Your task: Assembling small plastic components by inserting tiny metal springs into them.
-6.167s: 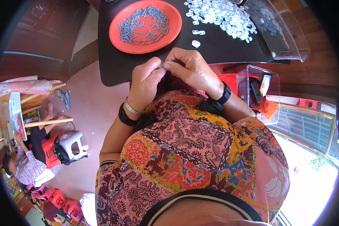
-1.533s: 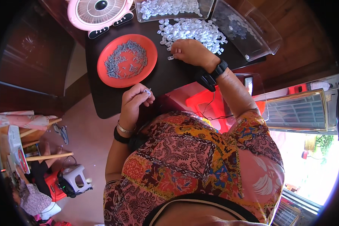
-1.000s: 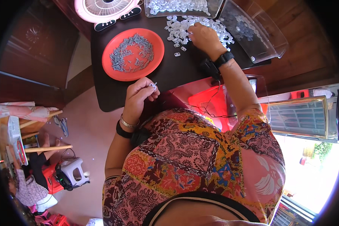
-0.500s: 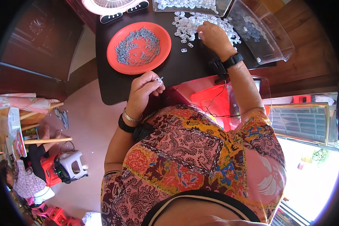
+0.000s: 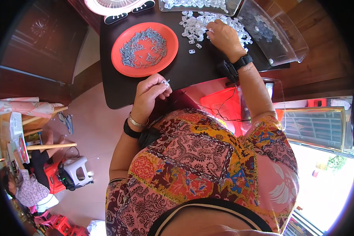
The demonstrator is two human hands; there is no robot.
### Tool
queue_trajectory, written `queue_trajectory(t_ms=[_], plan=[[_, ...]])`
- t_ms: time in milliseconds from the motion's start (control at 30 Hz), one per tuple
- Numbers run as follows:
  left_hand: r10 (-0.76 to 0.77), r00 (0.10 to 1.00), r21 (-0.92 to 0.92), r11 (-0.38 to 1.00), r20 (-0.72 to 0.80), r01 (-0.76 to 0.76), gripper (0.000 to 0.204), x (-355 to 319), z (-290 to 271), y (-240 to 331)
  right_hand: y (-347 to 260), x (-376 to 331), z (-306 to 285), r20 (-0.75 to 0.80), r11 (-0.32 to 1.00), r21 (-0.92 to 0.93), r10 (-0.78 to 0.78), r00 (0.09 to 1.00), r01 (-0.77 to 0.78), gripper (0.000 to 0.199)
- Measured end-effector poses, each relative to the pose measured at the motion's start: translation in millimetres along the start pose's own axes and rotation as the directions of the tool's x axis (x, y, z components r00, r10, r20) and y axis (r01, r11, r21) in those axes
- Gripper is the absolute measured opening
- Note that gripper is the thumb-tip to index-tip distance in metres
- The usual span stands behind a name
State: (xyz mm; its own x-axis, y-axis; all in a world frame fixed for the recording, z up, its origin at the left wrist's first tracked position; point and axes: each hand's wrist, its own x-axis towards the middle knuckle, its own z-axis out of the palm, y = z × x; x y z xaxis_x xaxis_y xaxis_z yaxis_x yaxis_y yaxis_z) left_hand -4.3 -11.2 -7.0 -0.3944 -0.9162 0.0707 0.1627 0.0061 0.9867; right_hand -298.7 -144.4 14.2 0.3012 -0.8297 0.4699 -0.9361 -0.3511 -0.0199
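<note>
My left hand [image 5: 152, 89] is closed in a pinch just off the table's front edge. Between its thumb and fingers are a small grey screw and a small clear plastic piece [image 5: 165, 83] with holes. My right hand [image 5: 225, 38] reaches to a loose pile of clear plastic pieces [image 5: 196, 26], its fingertips pinched on one whitish clear piece, mostly hidden by the fingers. To the left, a round red plate [image 5: 172, 49] bears many grey screws [image 5: 158, 37]. Two single clear pieces lie on the dark table [image 5: 188, 69] apart from the pile.
Behind the pile stands a clear bin [image 5: 173, 13] of similar pieces; another clear bin [image 5: 281, 59] lies tilted at right. A pink fan base [image 5: 116, 8] is at back left. A cable [image 5: 235, 96] hangs from my right wrist. Farther left, a person [image 5: 33, 185] sits near stools.
My right hand has shifted very slightly within the pile, fingertips still together. The left hand keeps its pinch in place. The seated person at left has moved an arm a little.
</note>
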Motion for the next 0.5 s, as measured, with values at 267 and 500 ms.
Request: queue_trajectory(t_ms=[267,500], plan=[[-0.013,1.000,0.023,1.000,0.002,0.013,0.015,-1,3,3,6,1,3,0.056,0.994,-0.102,0.040,0.998,-0.034,0.015],[-0.011,1.000,0.013,1.000,0.001,0.011,0.013,-1,4,4,1,0,-3,-0.004,0.997,-0.048,0.067,0.998,-0.067,0.016]])
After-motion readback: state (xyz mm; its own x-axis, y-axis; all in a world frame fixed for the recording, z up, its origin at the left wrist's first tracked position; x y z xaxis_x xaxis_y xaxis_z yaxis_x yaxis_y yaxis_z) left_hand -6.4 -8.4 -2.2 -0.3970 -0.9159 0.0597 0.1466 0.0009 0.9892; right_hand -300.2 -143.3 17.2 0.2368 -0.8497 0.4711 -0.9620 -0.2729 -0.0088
